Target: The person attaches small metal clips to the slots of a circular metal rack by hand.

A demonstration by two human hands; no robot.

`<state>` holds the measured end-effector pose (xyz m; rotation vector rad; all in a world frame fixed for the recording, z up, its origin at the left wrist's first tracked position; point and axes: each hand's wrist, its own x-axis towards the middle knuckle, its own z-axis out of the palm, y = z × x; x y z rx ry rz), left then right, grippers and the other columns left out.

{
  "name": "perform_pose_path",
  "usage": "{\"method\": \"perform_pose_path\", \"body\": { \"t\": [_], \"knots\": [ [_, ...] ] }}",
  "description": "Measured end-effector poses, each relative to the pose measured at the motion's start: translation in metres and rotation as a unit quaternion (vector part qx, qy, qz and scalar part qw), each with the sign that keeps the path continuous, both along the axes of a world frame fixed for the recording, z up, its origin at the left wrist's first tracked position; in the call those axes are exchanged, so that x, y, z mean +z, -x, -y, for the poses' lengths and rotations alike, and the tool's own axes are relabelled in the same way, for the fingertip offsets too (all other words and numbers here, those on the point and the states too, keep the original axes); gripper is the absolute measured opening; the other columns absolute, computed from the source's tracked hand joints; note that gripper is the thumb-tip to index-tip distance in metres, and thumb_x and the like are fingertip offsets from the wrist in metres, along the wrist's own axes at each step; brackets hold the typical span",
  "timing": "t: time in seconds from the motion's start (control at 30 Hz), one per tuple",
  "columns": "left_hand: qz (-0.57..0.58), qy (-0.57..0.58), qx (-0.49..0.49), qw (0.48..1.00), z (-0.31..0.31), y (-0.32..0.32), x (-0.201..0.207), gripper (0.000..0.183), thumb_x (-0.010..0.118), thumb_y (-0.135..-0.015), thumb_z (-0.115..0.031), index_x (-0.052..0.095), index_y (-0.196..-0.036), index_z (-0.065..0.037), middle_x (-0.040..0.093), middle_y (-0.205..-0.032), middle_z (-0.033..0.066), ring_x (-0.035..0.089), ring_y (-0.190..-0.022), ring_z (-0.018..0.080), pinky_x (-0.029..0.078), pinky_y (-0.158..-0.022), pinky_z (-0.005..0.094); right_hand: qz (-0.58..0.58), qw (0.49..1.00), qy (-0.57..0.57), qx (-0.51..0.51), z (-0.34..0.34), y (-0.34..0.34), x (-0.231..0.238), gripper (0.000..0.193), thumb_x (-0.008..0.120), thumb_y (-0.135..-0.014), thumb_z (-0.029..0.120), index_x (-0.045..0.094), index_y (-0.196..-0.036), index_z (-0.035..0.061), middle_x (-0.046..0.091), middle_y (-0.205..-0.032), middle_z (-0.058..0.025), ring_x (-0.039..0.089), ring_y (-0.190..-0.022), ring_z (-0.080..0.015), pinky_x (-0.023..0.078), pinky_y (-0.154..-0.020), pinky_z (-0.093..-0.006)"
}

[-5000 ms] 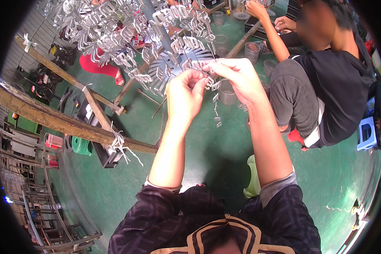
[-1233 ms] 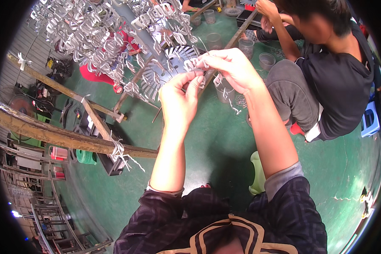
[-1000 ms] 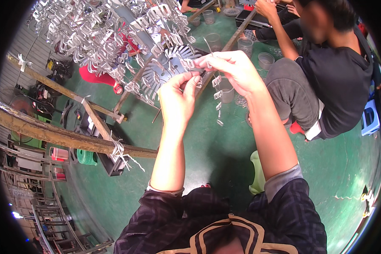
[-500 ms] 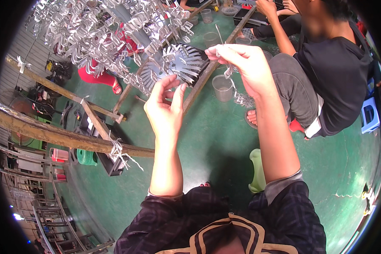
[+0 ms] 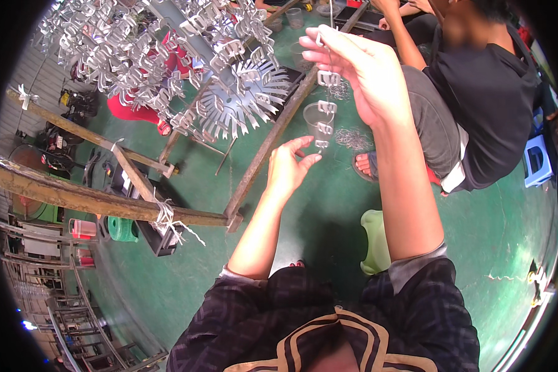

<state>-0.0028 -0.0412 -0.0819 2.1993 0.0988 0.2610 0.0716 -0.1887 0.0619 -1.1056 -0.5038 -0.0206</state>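
My right hand [image 5: 375, 74] is raised and grips a thin wire near its upper end, between the thumb and fingers. Several small silvery metal buckles [image 5: 325, 106] hang one below another along this wire, under the hand. Close to the lowest buckle is my left hand [image 5: 288, 168], its thumb and fingers apart and nothing visibly held; whether a fingertip touches the buckle is unclear. To the left of the hanging string stands a rack [image 5: 192, 46] densely hung with similar silvery buckles. Beneath it is a round slotted metal disc [image 5: 245, 99].
Wooden beams [image 5: 105, 198] tied with white string cross the left side. A person in black [image 5: 483, 118] squats at the right, near a clear plastic cup [image 5: 313, 115] and loose metal pieces [image 5: 353, 139] on the floor. A green stool [image 5: 373, 242] and blue stool [image 5: 538, 162] stand nearby.
My left hand has moved right, from beside the disc to the string's lower end. My right hand has risen slightly, and the buckles now hang in a straight line. The rack looks turned.
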Motion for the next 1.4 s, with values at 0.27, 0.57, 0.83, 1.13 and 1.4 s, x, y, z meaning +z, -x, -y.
{"method": "perform_pose_path", "body": {
  "t": [0.27,0.57,0.83,1.13,1.4],
  "knots": [
    [-0.002,0.14,-0.045,0.989,0.011,-0.017,-0.042,0.023,0.072,-0.072,-0.005,0.068,-0.094,-0.003,0.067,-0.092,0.0063,0.058,-0.076,0.008,0.048,-0.072,0.0258,0.014,1.0,0.017,-0.018,-0.012,0.004,0.011,0.033,0.061,-0.084,0.026,0.064,-0.103,-0.0015,0.066,-0.097,-0.0123,0.064,-0.084,-0.0167,0.046,-0.077,-0.0261],
    [0.042,0.122,-0.074,0.989,0.02,-0.013,-0.027,0.012,0.068,-0.077,-0.002,0.068,-0.089,-0.002,0.063,-0.083,0.0053,0.06,-0.077,0.0112,0.048,-0.07,0.0246,0.029,0.997,0.013,-0.065,0.001,-0.011,0.012,0.036,0.061,-0.084,0.027,0.062,-0.105,-0.0017,0.066,-0.096,-0.0121,0.064,-0.085,-0.0174,0.047,-0.078,-0.0264],
    [0.055,0.067,-0.058,0.995,0.005,-0.01,0.009,0.013,0.07,-0.073,-0.005,0.068,-0.085,-0.004,0.061,-0.072,0.0074,0.057,-0.064,0.0141,0.046,-0.061,0.0284,0.006,0.997,0.011,-0.07,0.002,-0.034,-0.007,0.033,0.063,-0.084,0.025,0.063,-0.104,-0.0011,0.066,-0.095,-0.0099,0.063,-0.085,-0.0153,0.046,-0.077,-0.0251],
    [0.15,0.038,-0.046,0.987,0.004,-0.021,0.068,0.01,0.067,-0.078,-0.004,0.067,-0.088,-0.001,0.064,-0.082,0.0065,0.061,-0.073,0.0103,0.049,-0.068,0.0245,0.009,0.997,0.049,-0.064,-0.009,-0.077,-0.031,0.03,0.063,-0.084,0.02,0.063,-0.106,-0.0002,0.066,-0.099,-0.0073,0.06,-0.094,-0.0117,0.045,-0.08,-0.025],
    [0.17,0.04,-0.02,0.984,-0.006,-0.017,0.089,0.01,0.066,-0.078,-0.003,0.067,-0.088,-0.001,0.064,-0.082,0.0067,0.061,-0.073,0.0103,0.048,-0.068,0.0237,-0.006,0.988,0.039,0.147,-0.049,-0.094,-0.035,0.031,0.062,-0.084,0.015,0.06,-0.108,-0.0048,0.062,-0.104,-0.0112,0.059,-0.091,-0.0152,0.046,-0.084,-0.0299]
  ]
}}
